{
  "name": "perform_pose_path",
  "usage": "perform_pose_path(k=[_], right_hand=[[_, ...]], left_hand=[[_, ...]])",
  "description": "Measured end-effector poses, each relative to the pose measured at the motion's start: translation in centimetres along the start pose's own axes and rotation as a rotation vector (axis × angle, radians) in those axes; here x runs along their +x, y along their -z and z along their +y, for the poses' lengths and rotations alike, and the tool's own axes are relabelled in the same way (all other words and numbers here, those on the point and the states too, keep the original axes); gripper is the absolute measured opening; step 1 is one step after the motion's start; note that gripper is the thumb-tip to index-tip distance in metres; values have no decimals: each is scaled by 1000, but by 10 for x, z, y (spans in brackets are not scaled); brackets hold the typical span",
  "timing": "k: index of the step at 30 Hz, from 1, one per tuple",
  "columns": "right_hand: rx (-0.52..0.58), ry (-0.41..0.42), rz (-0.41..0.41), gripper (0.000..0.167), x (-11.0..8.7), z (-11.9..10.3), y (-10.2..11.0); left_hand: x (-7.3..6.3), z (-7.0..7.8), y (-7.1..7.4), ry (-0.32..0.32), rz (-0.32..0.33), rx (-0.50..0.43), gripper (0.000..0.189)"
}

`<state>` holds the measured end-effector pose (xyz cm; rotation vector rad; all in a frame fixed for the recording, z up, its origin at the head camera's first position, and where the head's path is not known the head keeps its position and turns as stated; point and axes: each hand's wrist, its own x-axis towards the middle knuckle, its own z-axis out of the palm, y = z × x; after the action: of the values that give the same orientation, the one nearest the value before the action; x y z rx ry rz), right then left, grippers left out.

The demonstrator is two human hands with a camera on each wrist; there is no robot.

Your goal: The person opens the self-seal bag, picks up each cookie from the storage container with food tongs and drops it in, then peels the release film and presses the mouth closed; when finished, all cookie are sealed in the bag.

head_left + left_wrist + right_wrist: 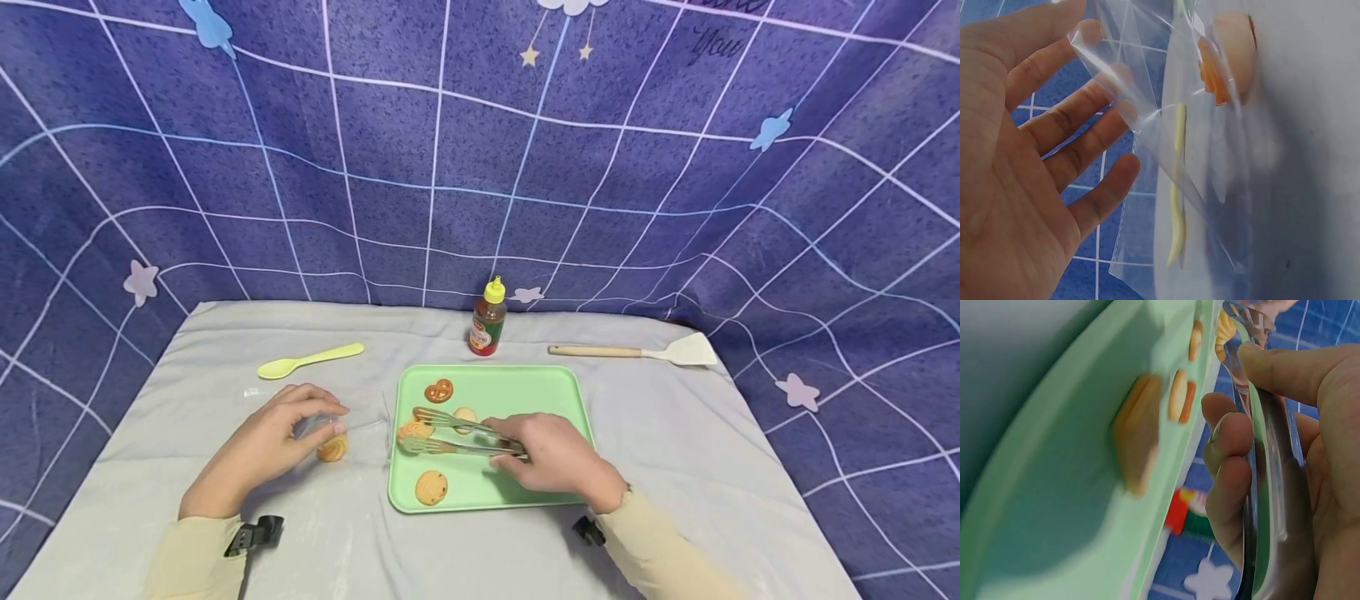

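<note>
My left hand [288, 429] pinches the edge of a clear plastic bag [1147, 81] between thumb and forefinger, the other fingers spread behind the film. A swirled cookie [332, 448] shows by its thumb, through or beside the bag. My right hand [551, 454] grips metal tongs [1282, 506] over the green tray [517, 383]. The tong tips lie on both sides of another swirled cookie [417, 431] at the tray's left side; whether it is lifted, I cannot tell. Also on the tray are a pretzel [438, 391], a small round cookie [466, 418] and a speckled cookie [431, 487].
Behind the tray stands a sauce bottle [487, 321] with a yellow cap. A yellow spoon [311, 361] lies at the back left, a white spatula [686, 350] with a wooden handle at the back right. A blue grid-patterned curtain [390, 192] closes off the table's back.
</note>
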<state>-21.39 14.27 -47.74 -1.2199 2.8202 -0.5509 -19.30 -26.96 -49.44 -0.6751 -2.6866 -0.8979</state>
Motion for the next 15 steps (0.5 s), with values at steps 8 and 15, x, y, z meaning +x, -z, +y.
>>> perform_pose_path(k=[8, 15], right_hand=[[-21, 68, -30, 48, 35, -21, -6], [2, 88, -76, 50, 58, -29, -20]], left_hand=[[0, 0, 0, 5, -11, -1, 14], [1, 2, 1, 10, -20, -8, 15]])
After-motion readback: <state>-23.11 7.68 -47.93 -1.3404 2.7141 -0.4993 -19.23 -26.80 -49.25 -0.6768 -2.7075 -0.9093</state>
